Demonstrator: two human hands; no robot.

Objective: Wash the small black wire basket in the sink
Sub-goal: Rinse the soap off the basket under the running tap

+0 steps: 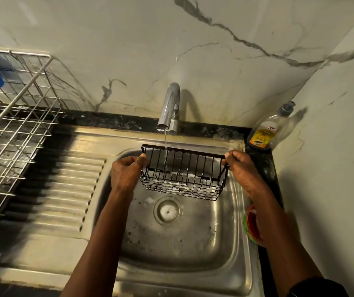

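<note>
The left hand [126, 174] pinched the left end of the basket [182, 172], with the thumb up by the top wire. The right hand [242, 170] pinched the right end the same way. So both hands held it, one at each end, and neither was nearer than the other.

The basket hung in the air over the sink [225, 243], above the drain [167, 211]. It did not touch the sink. Its long side ran from left to right, straight across between the two hands.

A thin line of water [165, 139] fell from the tap [169, 108]. It landed on the back top wire of the basket, a bit left of the middle. White foam [178, 186] sat on the bottom wires, lower down and closer to the person than the water was.

I think the rinsing had only begun, because so much foam was there. To wash it off, the hands would likely need to push the basket back toward the wall, then slide it side to side along its long side. The wet wires looked slippery, so a loose pinch could let it drop.
</note>
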